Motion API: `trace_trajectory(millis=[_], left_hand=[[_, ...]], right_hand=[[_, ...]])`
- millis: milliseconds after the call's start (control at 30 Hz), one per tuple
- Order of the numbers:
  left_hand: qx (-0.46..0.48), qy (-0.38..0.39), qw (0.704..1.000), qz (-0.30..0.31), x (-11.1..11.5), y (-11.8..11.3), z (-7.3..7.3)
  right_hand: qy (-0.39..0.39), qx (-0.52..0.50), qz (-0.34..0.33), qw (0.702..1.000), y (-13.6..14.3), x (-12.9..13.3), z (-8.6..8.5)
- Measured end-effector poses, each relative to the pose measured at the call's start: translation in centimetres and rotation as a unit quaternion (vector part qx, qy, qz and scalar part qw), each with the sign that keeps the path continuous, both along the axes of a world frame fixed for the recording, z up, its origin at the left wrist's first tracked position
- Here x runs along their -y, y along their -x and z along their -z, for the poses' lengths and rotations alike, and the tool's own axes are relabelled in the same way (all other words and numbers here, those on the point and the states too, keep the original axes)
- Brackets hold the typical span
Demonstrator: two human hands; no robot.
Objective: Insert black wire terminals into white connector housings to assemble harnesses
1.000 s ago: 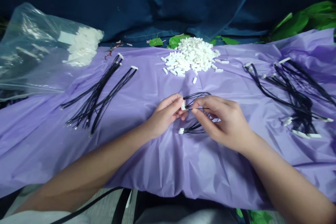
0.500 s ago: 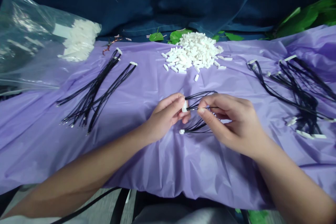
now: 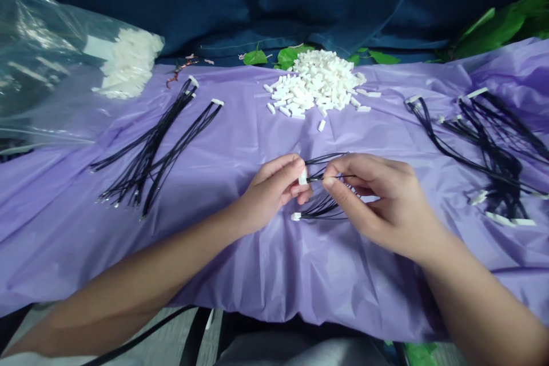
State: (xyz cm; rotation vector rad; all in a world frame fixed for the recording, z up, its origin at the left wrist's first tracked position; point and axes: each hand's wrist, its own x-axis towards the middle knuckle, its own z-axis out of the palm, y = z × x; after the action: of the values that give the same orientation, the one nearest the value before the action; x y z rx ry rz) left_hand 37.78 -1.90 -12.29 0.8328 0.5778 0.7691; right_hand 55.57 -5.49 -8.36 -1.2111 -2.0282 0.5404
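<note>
My left hand (image 3: 277, 186) pinches a small white connector housing (image 3: 302, 176) between thumb and fingers. Black wires (image 3: 326, 158) run from that housing to the right, partly behind my other hand. My right hand (image 3: 373, 194) is closed in a pinch on a single black wire (image 3: 316, 178), whose tip lies at or very near the housing; whether it sits inside I cannot tell. Below the hands, another white connector (image 3: 295, 217) with black wires lies on the purple sheet (image 3: 257, 263). The far ends of those wires are hidden by my right hand.
A heap of white connector housings (image 3: 319, 83) lies at the back centre. Black wire bundles (image 3: 158, 131) with white connectors rest at left, more wire bundles (image 3: 489, 148) at right. A clear plastic bag (image 3: 51, 68) holding white pieces (image 3: 131, 63) stands back left. Green leaves (image 3: 506, 28) edge the back.
Both hands keep their grips and have hardly moved. The white housing has turned or shifted very slightly. The whole view has drifted a few pixels.
</note>
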Motion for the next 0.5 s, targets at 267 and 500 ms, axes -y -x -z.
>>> trace_trajectory(millis=[267, 500], left_hand=[[-0.021, 0.009, 1.0, -0.001, 0.0, -0.2, 0.08], [-0.003, 0.016, 1.0, -0.006, 0.01, -0.31, 0.03]], right_hand=[[-0.057, 0.096, 0.004, 0.994, 0.03, 0.05, 0.03], [-0.091, 0.147, 0.01, 0.985, 0.28, -0.01, 0.25]])
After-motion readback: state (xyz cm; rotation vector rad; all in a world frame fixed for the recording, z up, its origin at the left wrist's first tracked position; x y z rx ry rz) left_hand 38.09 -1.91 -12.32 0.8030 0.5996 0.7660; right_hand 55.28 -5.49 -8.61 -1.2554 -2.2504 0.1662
